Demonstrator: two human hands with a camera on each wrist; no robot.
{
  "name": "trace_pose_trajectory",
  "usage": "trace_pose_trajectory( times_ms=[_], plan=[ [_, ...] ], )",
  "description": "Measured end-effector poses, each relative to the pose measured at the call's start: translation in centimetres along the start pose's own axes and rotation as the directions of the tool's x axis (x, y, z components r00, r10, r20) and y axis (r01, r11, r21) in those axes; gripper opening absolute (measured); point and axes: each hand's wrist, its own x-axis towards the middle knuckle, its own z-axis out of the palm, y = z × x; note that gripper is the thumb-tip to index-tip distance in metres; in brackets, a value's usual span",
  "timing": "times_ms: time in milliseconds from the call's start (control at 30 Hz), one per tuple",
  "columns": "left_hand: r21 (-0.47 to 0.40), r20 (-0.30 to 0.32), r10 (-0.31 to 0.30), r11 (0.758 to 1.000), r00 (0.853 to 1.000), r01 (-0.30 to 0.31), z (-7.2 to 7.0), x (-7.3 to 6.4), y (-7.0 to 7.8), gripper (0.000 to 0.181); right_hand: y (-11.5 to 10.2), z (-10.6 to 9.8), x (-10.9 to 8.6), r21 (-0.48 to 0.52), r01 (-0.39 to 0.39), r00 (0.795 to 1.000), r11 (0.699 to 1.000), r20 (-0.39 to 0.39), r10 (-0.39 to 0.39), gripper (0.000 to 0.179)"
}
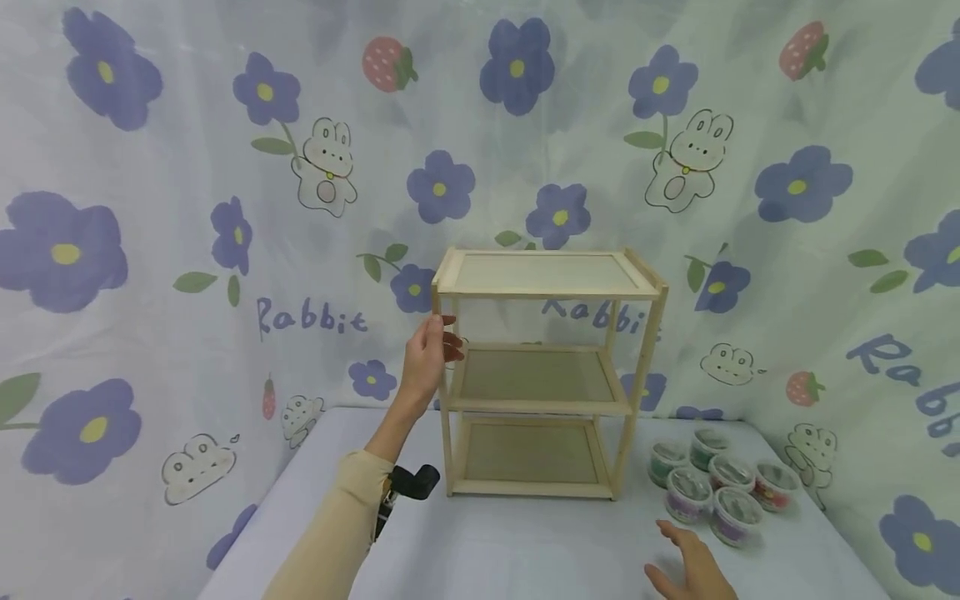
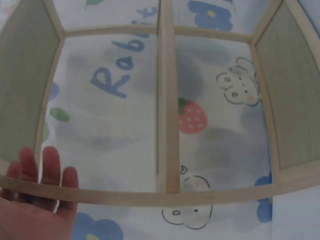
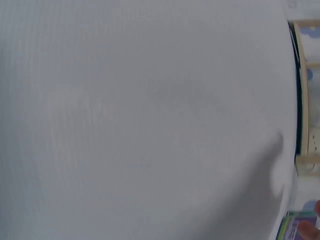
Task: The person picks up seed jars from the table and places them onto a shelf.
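A three-tier wooden shelf stands upright on the white-covered table. My left hand is at its left front post, below the top tier. In the left wrist view, the fingers reach behind that post and show again past it, while the palm stays on the near side. My right hand, partly cut off by the frame's bottom edge, has thumb and forefinger spread and holds nothing. It is nearest to several small round lidded tubs. The right wrist view catches only fingertips beside a purple-labelled tub.
The tubs, with green, purple and red labels, are grouped right of the shelf near the table's right edge. Behind and at both sides hangs a curtain printed with rabbits, flowers and strawberries. The shelf's back is close to it.
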Motion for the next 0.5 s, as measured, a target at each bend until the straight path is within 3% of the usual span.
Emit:
trace_pose_trajectory(
  times_ms=[133, 200, 300, 367, 433, 500],
  plan=[
    [0.037, -0.008, 0.014, 0.999, 1.000, -0.014, -0.9, 0.1, -0.3, 0.046, 1.2, -1.5, 0.2, -0.002, -0.152, 0.988, 0.988, -0.028, 0.152, 0.058],
    [0.051, -0.001, 0.018, 0.999, 1.000, -0.018, -1.2, 0.2, -0.4, 0.046, 1.8, -2.1, 0.4, -0.003, -0.215, 0.971, 0.977, -0.104, 0.214, 0.058],
    [0.044, 0.019, 0.011, 0.999, 1.000, -0.012, -1.5, 0.3, -0.4, 0.046, 2.8, -2.7, 0.9, 0.010, -0.252, 0.930, 0.968, -0.274, 0.245, 0.060],
    [0.032, 0.037, -0.004, 0.999, 0.999, 0.003, -1.5, 0.4, -0.4, 0.046, 3.6, -2.9, 1.0, 0.006, -0.231, 0.894, 0.973, -0.393, 0.214, 0.062],
    [0.012, 0.046, -0.026, 1.000, 0.999, 0.025, -1.4, 0.6, -0.4, 0.046, 4.4, -3.1, 1.1, 0.007, -0.235, 0.860, 0.972, -0.464, 0.211, 0.071],
    [-0.013, 0.055, -0.043, 0.999, 0.998, 0.044, -1.3, 0.7, -0.4, 0.046, 5.1, -3.3, 1.1, 0.037, -0.286, 0.841, 0.957, -0.469, 0.270, 0.084]
  ],
)
